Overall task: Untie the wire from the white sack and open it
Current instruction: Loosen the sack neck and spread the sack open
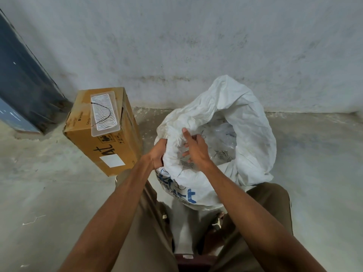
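One white sack (225, 122) stands on the floor (39, 183), near, between the person's knees, its mouth already wide; blue print on it reads partly "India". Left of it, one cardboard box (102, 134) marked "AL" carries a clear tray (105, 113) with the one black wire (102, 112). The left hand (157, 156) grips the sack's rolled rim, fingers curled. The right hand (194, 148) rests on the rim, fingers spread.

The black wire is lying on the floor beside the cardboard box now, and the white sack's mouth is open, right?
Not quite. The head view shows the black wire lying on a clear plastic tray on top of the cardboard box, not on the floor. The white sack is indeed open.
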`<state>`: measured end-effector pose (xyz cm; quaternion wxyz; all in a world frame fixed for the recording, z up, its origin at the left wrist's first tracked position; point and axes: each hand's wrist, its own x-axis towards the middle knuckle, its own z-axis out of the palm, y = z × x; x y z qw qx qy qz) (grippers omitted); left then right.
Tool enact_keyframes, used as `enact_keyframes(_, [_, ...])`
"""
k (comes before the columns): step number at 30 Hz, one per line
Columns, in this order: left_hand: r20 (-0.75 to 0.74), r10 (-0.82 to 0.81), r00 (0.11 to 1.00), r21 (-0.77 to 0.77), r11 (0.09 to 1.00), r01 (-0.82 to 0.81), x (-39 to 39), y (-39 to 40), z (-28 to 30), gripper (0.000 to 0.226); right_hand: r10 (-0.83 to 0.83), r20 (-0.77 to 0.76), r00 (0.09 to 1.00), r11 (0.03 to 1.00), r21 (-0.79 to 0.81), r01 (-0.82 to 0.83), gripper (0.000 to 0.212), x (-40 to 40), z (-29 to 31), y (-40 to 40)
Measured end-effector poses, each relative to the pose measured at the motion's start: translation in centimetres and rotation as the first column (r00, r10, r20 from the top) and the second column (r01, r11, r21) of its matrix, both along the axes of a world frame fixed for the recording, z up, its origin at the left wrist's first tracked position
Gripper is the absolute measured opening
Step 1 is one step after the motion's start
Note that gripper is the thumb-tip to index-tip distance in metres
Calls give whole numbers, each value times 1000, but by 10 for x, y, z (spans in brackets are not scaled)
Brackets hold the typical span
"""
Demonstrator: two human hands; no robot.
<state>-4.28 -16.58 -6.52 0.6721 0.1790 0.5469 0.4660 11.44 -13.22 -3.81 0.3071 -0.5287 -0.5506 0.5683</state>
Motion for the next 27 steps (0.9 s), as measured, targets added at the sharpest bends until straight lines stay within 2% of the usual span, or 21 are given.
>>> enact_keyframes(2, [-87,-88,992,-2,996,88,1,0,0,44,-4,-11,1000,992,-126,2,57,-9,8,10])
enact_keyframes(4, [-220,-131,967,-45,991,124,-1,1,7,38,-9,29,1000,995,-97,12,41,-17,10,20])
enact_keyframes(6, [-447,-164,880,-80,987,143,-4,2,21,33,-54,81,995,998,-37,58,27,-22,10,28])
enact_keyframes(8, [-707,5,707,21,1000,14,-4,4,28,28,-111,94,989,994,-5,112,21,-27,11,31])
enact_keyframes(10, [-851,215,479,185,977,-110,4,0,36,35,-171,120,978,985,29,168,19,-32,13,31])
enact_keyframes(11, [-901,267,341,240,963,-119,7,-1,36,42,-185,146,972,982,51,180,17,-35,11,32])
enact_keyframes(12, [-925,293,243,279,956,-88,11,-1,35,47,-190,157,969,981,67,182,15,-38,12,31])
enact_keyframes(13, [-935,282,217,282,959,-29,14,-1,35,46,-191,149,970,981,77,181,16,-42,11,32])
enact_keyframes(14, [-921,259,291,271,962,3,14,4,28,43,-183,132,974,982,70,175,21,-44,14,31])
enact_keyframes(16, [-831,178,527,190,981,-32,13,8,26,34,-125,105,987,991,55,120,34,-44,20,30])
enact_keyframes(17, [-786,167,595,168,984,-55,10,12,24,30,-73,105,992,996,56,67,36,-41,24,32])
enact_keyframes(21, [-702,140,698,83,990,-115,2,22,31,33,147,21,989,987,60,-148,22,-24,35,40])
enact_keyframes(22, [-660,119,741,51,992,-115,3,22,34,31,176,35,984,978,104,-179,17,-21,34,42])
enact_keyframes(24, [-566,102,818,34,994,-100,3,23,35,31,198,173,965,916,318,-245,24,-17,37,44])
enact_keyframes(25, [-528,100,843,24,994,-103,4,22,38,34,204,327,923,830,443,-340,39,-16,37,47])
enact_keyframes(26, [-472,101,876,-5,993,-117,6,22,43,37,187,539,822,692,522,-499,59,-14,36,50])
enact_keyframes(27, [-438,100,894,-41,991,-131,2,21,43,38,124,734,667,534,517,-669,78,-12,33,52])
